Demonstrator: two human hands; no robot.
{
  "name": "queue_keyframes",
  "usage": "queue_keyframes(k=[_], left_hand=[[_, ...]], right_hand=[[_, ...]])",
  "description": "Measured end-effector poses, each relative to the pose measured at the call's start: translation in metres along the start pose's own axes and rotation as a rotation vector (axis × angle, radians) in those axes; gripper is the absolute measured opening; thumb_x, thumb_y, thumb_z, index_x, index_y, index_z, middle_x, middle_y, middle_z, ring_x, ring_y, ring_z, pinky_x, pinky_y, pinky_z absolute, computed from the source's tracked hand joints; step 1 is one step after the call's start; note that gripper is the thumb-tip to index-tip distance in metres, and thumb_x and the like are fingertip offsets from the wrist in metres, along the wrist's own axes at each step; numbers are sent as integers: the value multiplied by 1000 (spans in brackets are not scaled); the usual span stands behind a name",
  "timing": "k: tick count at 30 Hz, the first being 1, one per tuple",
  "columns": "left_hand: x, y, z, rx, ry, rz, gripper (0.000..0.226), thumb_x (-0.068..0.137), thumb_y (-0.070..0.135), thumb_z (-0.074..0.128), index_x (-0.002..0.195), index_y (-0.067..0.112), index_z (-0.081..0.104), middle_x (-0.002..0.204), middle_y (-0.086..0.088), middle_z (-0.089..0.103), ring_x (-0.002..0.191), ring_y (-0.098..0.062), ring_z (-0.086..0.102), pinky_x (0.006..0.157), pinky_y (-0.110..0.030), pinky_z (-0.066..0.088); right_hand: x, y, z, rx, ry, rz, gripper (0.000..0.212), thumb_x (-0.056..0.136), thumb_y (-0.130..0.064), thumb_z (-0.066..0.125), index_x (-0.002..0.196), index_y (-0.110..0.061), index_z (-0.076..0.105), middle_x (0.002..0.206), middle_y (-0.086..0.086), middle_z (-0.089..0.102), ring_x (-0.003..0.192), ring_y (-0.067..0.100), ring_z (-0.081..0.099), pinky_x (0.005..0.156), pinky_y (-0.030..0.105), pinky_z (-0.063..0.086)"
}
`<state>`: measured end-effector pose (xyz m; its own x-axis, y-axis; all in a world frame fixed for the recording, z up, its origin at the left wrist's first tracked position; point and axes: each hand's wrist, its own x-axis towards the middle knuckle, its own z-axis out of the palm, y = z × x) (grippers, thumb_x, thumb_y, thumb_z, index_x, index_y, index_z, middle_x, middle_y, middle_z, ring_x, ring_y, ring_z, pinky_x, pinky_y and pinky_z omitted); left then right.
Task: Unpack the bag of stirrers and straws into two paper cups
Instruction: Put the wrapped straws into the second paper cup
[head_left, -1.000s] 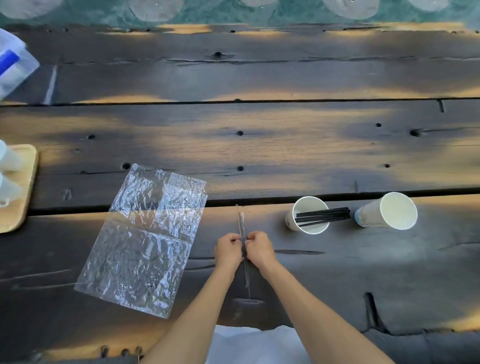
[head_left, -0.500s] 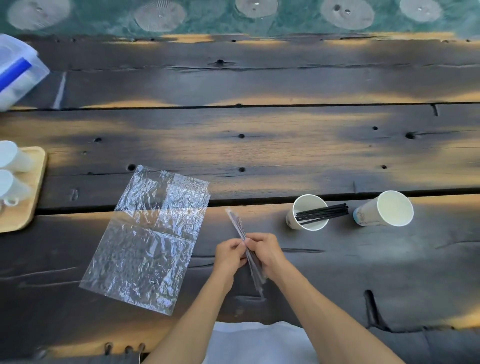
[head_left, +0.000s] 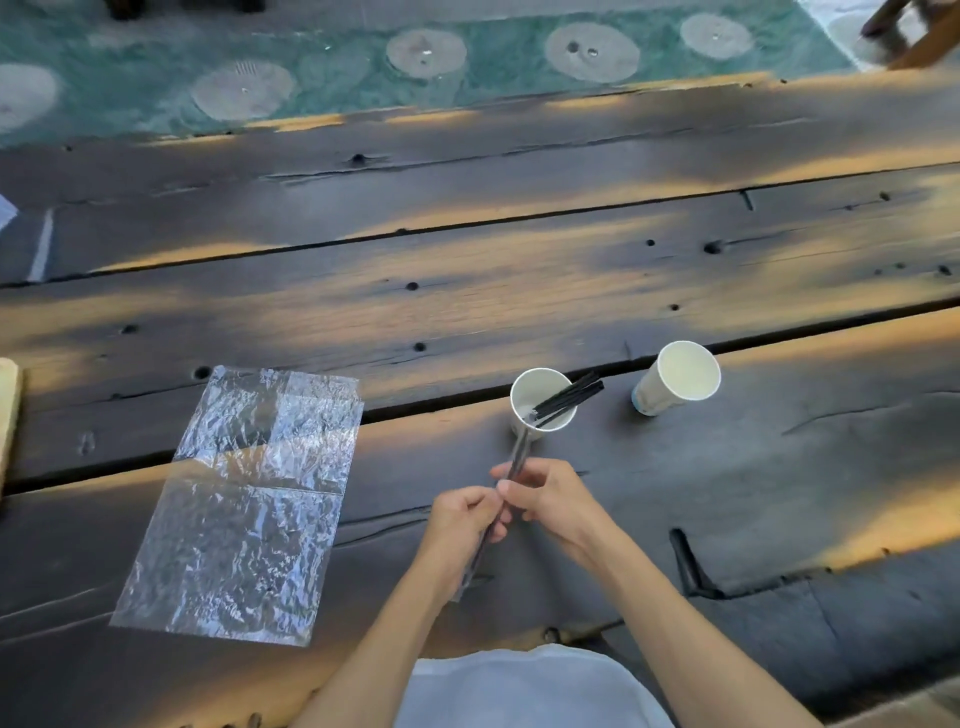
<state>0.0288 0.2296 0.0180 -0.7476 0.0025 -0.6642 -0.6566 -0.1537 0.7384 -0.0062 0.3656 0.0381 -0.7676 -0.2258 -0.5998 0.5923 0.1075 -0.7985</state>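
A thin black straw in a clear wrapper runs slantwise between both hands, its upper end at the rim of the near paper cup. My left hand pinches its lower part and my right hand pinches it just above. That cup holds several black stirrers leaning right. A second white paper cup stands to the right with nothing showing inside. The flattened clear plastic bag lies on the table to the left.
The surface is a dark wooden plank table with gaps between boards. A wooden tray edge shows at the far left. Green patterned ground lies beyond the table's far edge.
The wrapped straw has swung from tilting left to tilting right, its top end now at the near cup's rim. The camera view has shifted right, and the tray's cups have left the frame.
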Motion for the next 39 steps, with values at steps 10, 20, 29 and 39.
queue_keyframes(k=[10, 20, 29, 39], left_hand=[[17, -4, 84, 20, -30, -128, 21, 98, 27, 57, 111, 11, 62, 101, -15, 76, 84, -26, 72, 78, -32, 56], [39, -33, 90, -38, 237, -267, 21, 99, 19, 54, 114, 5, 62, 90, -9, 71, 73, -21, 64, 67, -29, 49], [37, -36, 107, -129, 321, -266, 12, 99, 15, 52, 102, 12, 64, 90, -9, 71, 74, -22, 65, 67, -28, 50], [26, -34, 70, -265, 445, -223, 10, 98, 13, 55, 101, 9, 64, 90, -11, 71, 76, -24, 66, 70, -31, 53]], right_hand=[[-54, -7, -124, 188, 361, -160, 11, 90, 2, 63, 84, -6, 68, 72, 1, 65, 68, 12, 60, 60, 22, 53], [-27, -95, -249, 292, 789, -550, 7, 92, -5, 63, 93, -10, 67, 81, 1, 64, 76, 7, 62, 80, 28, 60], [47, -70, -246, -144, 591, -301, 9, 85, -15, 69, 89, -22, 69, 86, -3, 72, 86, 16, 66, 84, 34, 50], [14, -90, -230, -105, 768, -406, 27, 91, -16, 60, 115, -7, 68, 112, 6, 71, 103, 16, 65, 93, 28, 51]])
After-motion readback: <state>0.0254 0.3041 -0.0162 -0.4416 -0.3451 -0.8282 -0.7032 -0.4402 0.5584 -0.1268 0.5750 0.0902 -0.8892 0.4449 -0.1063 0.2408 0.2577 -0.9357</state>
